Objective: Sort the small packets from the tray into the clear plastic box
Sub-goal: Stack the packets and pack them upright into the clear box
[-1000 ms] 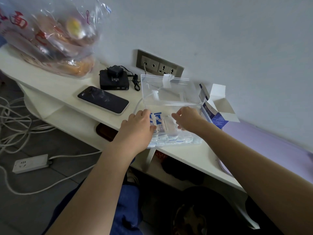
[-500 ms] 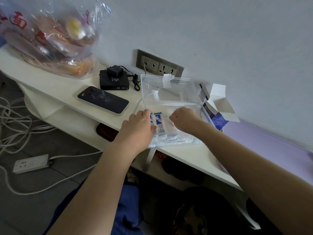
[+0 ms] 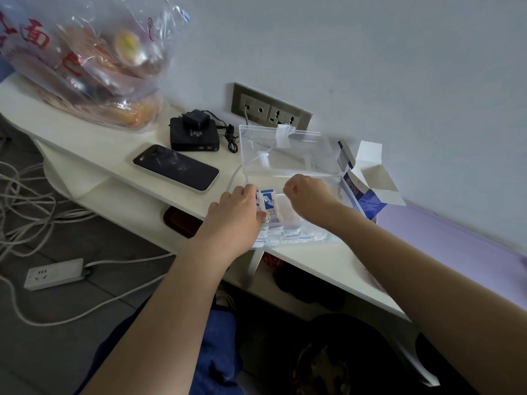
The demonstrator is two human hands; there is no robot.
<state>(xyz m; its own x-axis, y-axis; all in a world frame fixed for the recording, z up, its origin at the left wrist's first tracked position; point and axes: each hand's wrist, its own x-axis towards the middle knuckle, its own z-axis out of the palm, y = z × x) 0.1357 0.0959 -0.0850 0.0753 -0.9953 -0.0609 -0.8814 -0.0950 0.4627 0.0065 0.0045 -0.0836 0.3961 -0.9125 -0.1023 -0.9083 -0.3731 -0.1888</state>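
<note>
packets are being bunched in the clear plastic box at bench edge, left hand fingers curled round them. right hand is being drawn leftward over them, fingers curled, grip unclear; sorting is being continued.

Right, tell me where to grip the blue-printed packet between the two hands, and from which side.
Pinch the blue-printed packet at its far, blue end with the fingers, probably coming down from above. That end shows free, while the left hand covers its left edge and the small packets crowd its near end inside the clear box.
</note>
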